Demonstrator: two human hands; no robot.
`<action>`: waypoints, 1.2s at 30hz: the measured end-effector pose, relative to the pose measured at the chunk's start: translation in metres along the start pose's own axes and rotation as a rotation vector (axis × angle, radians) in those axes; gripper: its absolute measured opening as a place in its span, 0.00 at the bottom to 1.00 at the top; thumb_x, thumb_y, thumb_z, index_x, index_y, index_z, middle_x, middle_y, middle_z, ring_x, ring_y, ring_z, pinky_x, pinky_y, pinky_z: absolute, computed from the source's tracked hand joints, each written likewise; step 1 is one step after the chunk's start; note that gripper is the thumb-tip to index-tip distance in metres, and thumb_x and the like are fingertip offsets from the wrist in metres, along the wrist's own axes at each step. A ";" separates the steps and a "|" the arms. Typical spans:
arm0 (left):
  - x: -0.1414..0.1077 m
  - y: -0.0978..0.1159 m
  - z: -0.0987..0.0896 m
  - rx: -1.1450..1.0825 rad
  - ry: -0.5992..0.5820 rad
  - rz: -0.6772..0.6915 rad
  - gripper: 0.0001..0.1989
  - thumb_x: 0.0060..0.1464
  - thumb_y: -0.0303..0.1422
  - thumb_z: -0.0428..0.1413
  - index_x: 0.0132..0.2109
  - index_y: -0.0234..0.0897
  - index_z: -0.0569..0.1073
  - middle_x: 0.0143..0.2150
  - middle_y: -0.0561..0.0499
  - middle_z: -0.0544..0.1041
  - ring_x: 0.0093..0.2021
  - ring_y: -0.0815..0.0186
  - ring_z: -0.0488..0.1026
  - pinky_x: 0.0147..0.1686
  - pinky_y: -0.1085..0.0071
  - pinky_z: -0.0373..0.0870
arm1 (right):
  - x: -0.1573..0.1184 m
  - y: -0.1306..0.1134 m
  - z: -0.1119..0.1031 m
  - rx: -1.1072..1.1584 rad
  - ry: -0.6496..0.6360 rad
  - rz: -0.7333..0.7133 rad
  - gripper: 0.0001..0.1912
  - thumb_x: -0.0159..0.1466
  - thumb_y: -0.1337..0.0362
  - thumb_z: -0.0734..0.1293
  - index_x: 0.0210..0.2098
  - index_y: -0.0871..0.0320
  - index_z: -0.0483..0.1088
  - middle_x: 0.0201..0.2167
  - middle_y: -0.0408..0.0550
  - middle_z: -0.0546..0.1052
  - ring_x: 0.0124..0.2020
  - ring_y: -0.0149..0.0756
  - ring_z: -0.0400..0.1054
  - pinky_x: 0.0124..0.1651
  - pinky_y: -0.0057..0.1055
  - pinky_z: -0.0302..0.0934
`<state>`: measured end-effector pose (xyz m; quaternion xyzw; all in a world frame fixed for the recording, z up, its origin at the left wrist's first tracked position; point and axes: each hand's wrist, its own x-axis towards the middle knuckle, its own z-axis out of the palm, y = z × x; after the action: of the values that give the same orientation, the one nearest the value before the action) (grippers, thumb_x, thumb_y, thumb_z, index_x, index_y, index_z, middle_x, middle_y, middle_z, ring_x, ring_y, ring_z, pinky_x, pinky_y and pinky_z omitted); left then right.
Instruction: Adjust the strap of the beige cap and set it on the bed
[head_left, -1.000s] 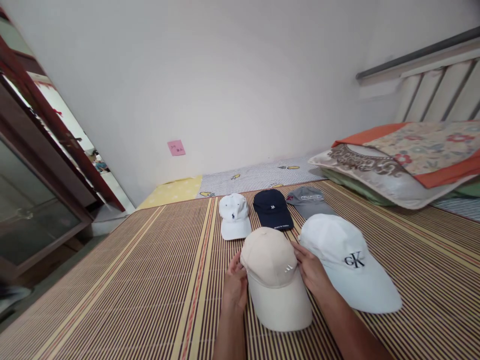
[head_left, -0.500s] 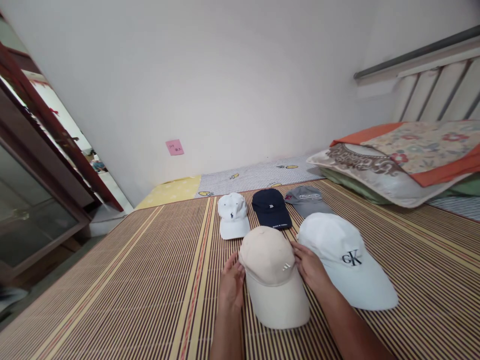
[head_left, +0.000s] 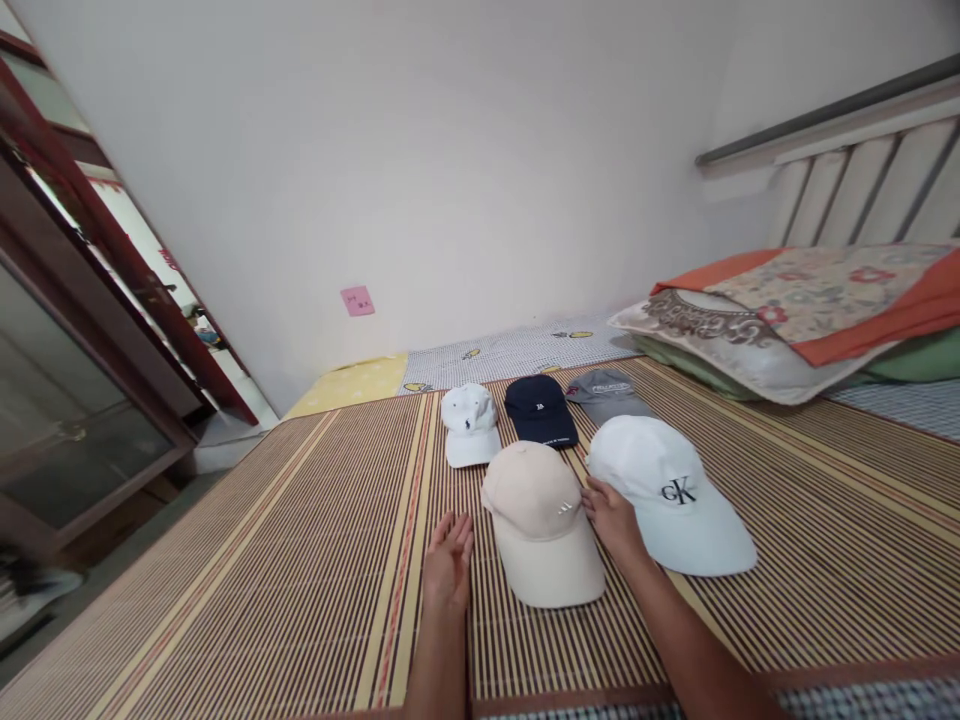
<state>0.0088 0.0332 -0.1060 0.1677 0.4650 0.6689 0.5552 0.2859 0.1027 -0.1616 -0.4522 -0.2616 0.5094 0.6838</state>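
A beige cap (head_left: pixel 536 500) lies on the striped mat (head_left: pixel 300 560), brim toward me. My left hand (head_left: pixel 448 562) is off its left side, palm partly up, fingers apart and holding nothing. At the cap's right side is my right hand (head_left: pixel 611 515), its fingertips at the crown's edge, fingers partly spread and not wrapped round it. To the right lies a white cap with black letters (head_left: pixel 671 495). Behind are a small white cap (head_left: pixel 470 425), a navy cap (head_left: pixel 540 410) and a grey cap (head_left: pixel 609 393), side by side.
Pillows with a floral and orange cover (head_left: pixel 810 300) lie at the right, below a white radiator (head_left: pixel 862 190). Checked cloth (head_left: pixel 517 350) and yellow cloth (head_left: pixel 352 385) line the wall. A pink note (head_left: pixel 357 301) is on the wall. A doorway stands at the left.
My left hand has moved left, away from the beige cap. My right hand remains by its right side. The view has shifted, showing the mat's near edge.
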 end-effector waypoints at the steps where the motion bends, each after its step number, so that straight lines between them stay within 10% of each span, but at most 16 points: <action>1: -0.005 0.001 -0.002 0.018 0.003 0.016 0.24 0.54 0.20 0.56 0.58 0.34 0.72 0.58 0.32 0.80 0.62 0.54 0.76 0.65 0.60 0.69 | -0.005 -0.002 0.000 -0.019 0.012 -0.013 0.17 0.49 0.63 0.73 0.40 0.55 0.78 0.34 0.49 0.86 0.44 0.49 0.80 0.52 0.44 0.73; 11: -0.101 -0.038 -0.026 0.459 -0.221 0.394 0.25 0.45 0.16 0.63 0.49 0.42 0.85 0.65 0.41 0.75 0.74 0.51 0.57 0.76 0.58 0.38 | -0.100 -0.026 -0.052 -0.380 -0.031 -0.185 0.22 0.48 0.57 0.73 0.42 0.55 0.79 0.46 0.58 0.84 0.49 0.56 0.78 0.61 0.54 0.66; 22: -0.098 -0.056 -0.037 1.491 -0.277 0.704 0.28 0.64 0.29 0.50 0.69 0.44 0.70 0.74 0.44 0.65 0.75 0.48 0.56 0.73 0.44 0.52 | -0.125 -0.023 -0.055 -0.705 -0.175 -0.381 0.23 0.57 0.56 0.64 0.46 0.57 0.80 0.54 0.58 0.81 0.60 0.55 0.71 0.70 0.56 0.55; 36: -0.117 -0.030 -0.058 1.343 -0.268 0.530 0.28 0.58 0.33 0.54 0.65 0.30 0.74 0.73 0.37 0.66 0.74 0.50 0.58 0.74 0.50 0.50 | -0.129 -0.045 -0.072 -0.686 -0.197 -0.195 0.21 0.55 0.52 0.64 0.39 0.55 0.82 0.45 0.58 0.85 0.52 0.58 0.78 0.62 0.57 0.66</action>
<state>0.0221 -0.0984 -0.1258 0.6588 0.6467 0.3254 0.2045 0.3211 -0.0461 -0.1407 -0.5770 -0.5235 0.3657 0.5093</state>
